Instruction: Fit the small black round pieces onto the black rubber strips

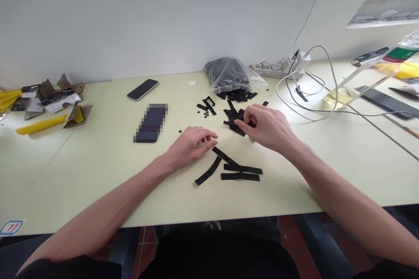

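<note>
My right hand [270,126] reaches into a pile of short black strips [231,115], its thumb and fingers pinched on a black strip; part of it is hidden by the fingers. My left hand [194,144] rests on the table with its fingers loosely bent and a gap between thumb and forefinger, nothing in it. In front of it lie several longer black strips [240,176], some with a small round piece at the middle. Small black discs [206,114] and a black hook-shaped piece [209,102] sit behind the left hand.
A clear bag of black pieces [227,74] leans against the wall. Two phones, one silver-edged [143,90], lie left. A power strip [266,69] with looping cables and a tilted bottle [363,78] are at right. Yellow-handled items [46,125] with card packaging lie far left.
</note>
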